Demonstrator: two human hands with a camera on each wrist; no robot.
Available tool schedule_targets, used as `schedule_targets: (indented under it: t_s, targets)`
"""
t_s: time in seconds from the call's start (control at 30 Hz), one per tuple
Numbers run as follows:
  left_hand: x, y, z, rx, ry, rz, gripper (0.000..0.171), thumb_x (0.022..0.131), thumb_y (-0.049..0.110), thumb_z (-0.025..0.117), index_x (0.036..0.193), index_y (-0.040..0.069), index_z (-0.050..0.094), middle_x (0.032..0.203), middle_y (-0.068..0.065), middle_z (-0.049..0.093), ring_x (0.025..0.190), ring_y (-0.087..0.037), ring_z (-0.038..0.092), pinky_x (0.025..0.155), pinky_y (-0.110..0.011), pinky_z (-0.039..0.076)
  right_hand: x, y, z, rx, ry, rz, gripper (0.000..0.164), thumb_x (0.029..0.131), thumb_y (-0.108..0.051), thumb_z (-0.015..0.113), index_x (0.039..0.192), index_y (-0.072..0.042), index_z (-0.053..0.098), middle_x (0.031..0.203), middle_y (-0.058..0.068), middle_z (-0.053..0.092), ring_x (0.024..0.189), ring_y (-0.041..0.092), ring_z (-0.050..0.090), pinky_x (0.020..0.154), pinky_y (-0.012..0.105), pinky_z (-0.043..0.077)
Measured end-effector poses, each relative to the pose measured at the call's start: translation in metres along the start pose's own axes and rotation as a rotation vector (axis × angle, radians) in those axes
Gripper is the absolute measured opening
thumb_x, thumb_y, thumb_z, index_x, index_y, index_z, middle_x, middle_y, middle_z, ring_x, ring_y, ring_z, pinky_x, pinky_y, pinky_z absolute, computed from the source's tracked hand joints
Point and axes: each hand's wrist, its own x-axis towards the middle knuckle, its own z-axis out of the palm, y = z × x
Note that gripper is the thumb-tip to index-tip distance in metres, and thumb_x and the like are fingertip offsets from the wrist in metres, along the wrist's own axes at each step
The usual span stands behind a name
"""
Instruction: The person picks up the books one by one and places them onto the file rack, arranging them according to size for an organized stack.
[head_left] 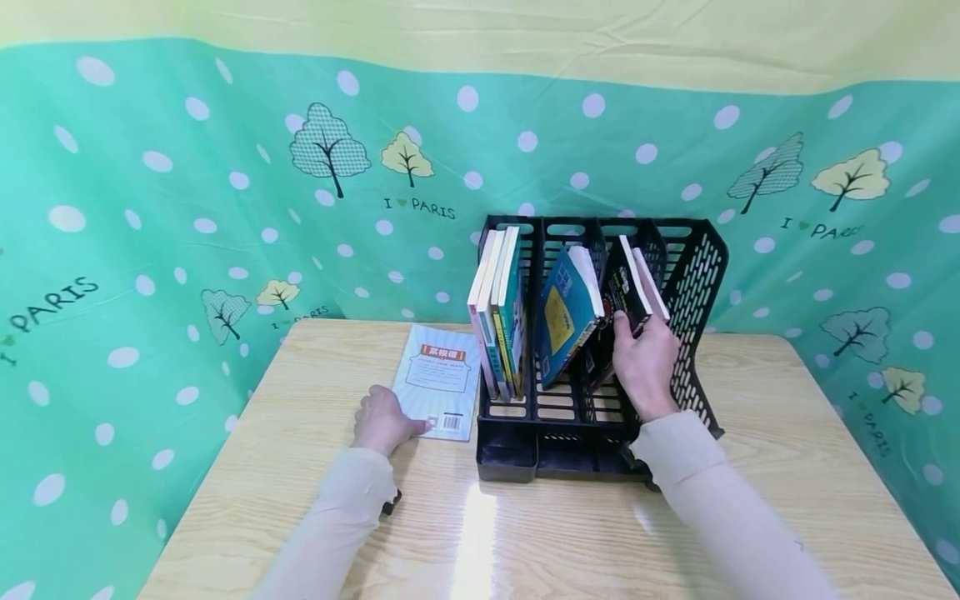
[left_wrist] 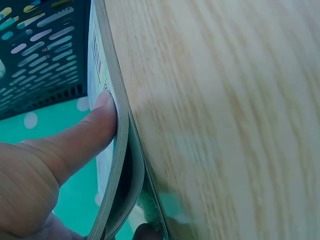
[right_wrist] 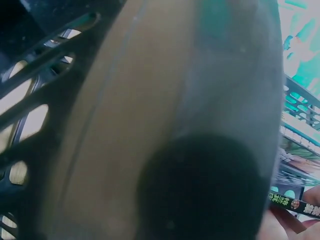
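Note:
A light blue book with a red title box and a barcode lies on the table, left of a black file rack. My left hand pinches its lower left corner; in the left wrist view the thumb presses the cover, and the page edges bow apart. Inside the rack, my right hand grips a black book, thumb on its cover. Its dark spine shows small in the right wrist view, where a blurred surface hides most else. A pinkish book stands against its right side.
Several upright books fill the rack's left slot. One slot over, a teal book with a yellow patch leans. Behind the wooden table hangs a green dotted curtain.

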Motion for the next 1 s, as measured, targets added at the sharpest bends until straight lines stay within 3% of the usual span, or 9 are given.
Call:
schedule_targets:
  t_s: [0.17, 0.33, 0.57, 0.73, 1.0]
  targets:
    - [0.0009, -0.0006, 0.0013, 0.008, -0.003, -0.015, 0.086, 0.058, 0.036, 0.091, 0.110, -0.006, 0.038, 0.099, -0.023, 0.048, 0.092, -0.040, 0.048, 0.075, -0.048, 0.044, -0.0004, -0.0002, -0.0002, -0.025, -0.008, 0.000, 0.042, 0.097, -0.028, 0.055, 0.124, 0.004, 0.055, 0.117, 0.028, 0.062, 0.093, 0.038, 0.066, 0.062, 0.045, 0.058]
    - [0.0031, -0.0006, 0.0047, -0.021, 0.002, -0.018, 0.089, 0.057, 0.034, 0.091, 0.114, -0.007, 0.036, 0.103, -0.025, 0.042, 0.094, -0.042, 0.045, 0.076, -0.050, 0.044, 0.0005, 0.0014, -0.0025, -0.003, 0.001, -0.010, 0.038, 0.096, -0.024, 0.056, 0.123, 0.004, 0.056, 0.116, 0.028, 0.062, 0.097, 0.039, 0.065, 0.071, 0.046, 0.057]
    - [0.0021, 0.0001, 0.0053, -0.049, 0.010, -0.027, 0.090, 0.058, 0.031, 0.092, 0.115, -0.007, 0.034, 0.103, -0.025, 0.041, 0.093, -0.041, 0.048, 0.078, -0.051, 0.046, -0.0004, 0.0030, 0.0002, -0.049, 0.013, -0.023, 0.036, 0.095, -0.024, 0.058, 0.115, 0.006, 0.060, 0.102, 0.029, 0.066, 0.078, 0.038, 0.067, 0.058, 0.045, 0.055]
    - [0.0008, 0.0008, 0.0053, -0.034, 0.022, -0.026, 0.088, 0.059, 0.033, 0.091, 0.114, -0.006, 0.035, 0.100, -0.024, 0.045, 0.094, -0.041, 0.048, 0.078, -0.051, 0.045, -0.0019, 0.0030, 0.0041, -0.045, -0.017, -0.004, 0.037, 0.097, -0.027, 0.055, 0.120, 0.002, 0.058, 0.104, 0.025, 0.066, 0.069, 0.032, 0.066, 0.048, 0.039, 0.052]
    - [-0.0006, 0.0000, 0.0087, -0.023, 0.052, -0.022, 0.083, 0.060, 0.033, 0.090, 0.111, -0.005, 0.037, 0.098, -0.023, 0.049, 0.094, -0.041, 0.047, 0.074, -0.049, 0.044, -0.0020, 0.0040, 0.0017, -0.064, 0.021, 0.007, 0.033, 0.094, -0.025, 0.059, 0.105, 0.006, 0.062, 0.095, 0.029, 0.066, 0.077, 0.041, 0.064, 0.061, 0.048, 0.053]
